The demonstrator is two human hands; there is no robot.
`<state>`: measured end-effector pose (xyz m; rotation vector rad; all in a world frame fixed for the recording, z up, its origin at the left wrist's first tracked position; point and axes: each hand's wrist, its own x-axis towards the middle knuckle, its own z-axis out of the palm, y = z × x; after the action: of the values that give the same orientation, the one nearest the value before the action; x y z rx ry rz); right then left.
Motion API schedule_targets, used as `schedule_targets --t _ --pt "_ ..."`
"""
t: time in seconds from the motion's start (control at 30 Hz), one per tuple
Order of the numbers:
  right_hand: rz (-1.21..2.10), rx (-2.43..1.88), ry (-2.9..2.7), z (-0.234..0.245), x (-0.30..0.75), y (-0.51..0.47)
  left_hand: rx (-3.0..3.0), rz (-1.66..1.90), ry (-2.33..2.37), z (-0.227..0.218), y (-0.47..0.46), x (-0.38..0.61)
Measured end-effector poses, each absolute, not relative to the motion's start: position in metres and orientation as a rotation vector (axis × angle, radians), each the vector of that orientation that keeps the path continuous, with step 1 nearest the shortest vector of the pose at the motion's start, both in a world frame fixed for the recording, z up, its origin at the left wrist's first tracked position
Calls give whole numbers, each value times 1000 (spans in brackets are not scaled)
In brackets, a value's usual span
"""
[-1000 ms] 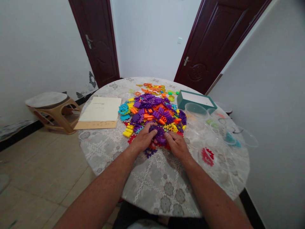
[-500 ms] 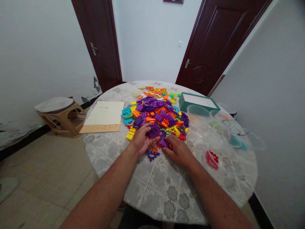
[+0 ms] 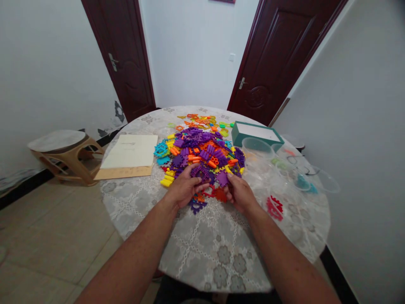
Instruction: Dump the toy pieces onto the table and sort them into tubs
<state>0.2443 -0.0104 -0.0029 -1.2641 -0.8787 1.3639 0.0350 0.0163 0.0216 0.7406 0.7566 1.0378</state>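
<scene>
A heap of colourful plastic building pieces lies in the middle of the table. At its near edge, my left hand is closed around a dark purple toothed piece with an open middle. My right hand pinches a flat purple toothed piece between thumb and fingers, just right of the other one. Below it, close to the right fingertips, is a red-orange piece. A purple toothed piece rests on the cloth beneath my left hand.
On the left lie papers on a brown folder. A green box stands at the back right. Clear plastic tubs and red pieces are on the right. The round table wears a patterned cloth; a stool stands left.
My right hand has raised and turned the flat purple piece, which now shows more of its face. My left hand keeps its piece. The whole view has shifted slightly.
</scene>
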Motion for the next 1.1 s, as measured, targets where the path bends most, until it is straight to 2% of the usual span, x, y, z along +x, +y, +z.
schedule_targets --t 0.13,0.33,0.5,0.77,1.1 --pt "1275 -1273 -968 3 241 -15 737 1012 772 20 17 36" --pt "657 -1218 -1548 1 236 -20 680 973 728 25 14 36" --pt "380 -1073 -1850 -10 232 -17 691 955 689 25 13 36" --pt "220 -1028 -1960 -8 231 -14 727 1013 734 24 14 38" --pt "69 -1446 -2040 -26 227 -2 667 1370 828 25 27 30"
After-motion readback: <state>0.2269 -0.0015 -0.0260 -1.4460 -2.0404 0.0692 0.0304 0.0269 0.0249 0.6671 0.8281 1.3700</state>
